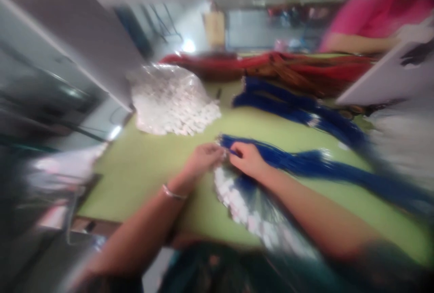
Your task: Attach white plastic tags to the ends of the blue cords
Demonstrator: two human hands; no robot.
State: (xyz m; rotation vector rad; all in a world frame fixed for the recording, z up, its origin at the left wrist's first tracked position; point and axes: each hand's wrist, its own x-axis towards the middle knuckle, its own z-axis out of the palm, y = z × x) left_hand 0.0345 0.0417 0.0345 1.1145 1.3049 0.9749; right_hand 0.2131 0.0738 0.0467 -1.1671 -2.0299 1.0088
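On the green table (135, 180), my left hand (204, 157) and my right hand (248, 157) meet almost fingertip to fingertip. My right hand's fingers are pinched on a blue wire, one end of which points at my left hand. The left fingers are pressed together around something small and pale, too blurred to name. Just behind and to the right lies a bundle of blue wires (294, 162). A row of white connectors (237, 202) with thin wires runs from below my hands toward the lower right, partly under my right forearm.
A clear plastic bag of small white pieces (169, 103) lies at the back left. More blue bundles (278, 103) and red and brown wires (271, 64) lie behind. A person in a pink top (379, 21) is across at the right.
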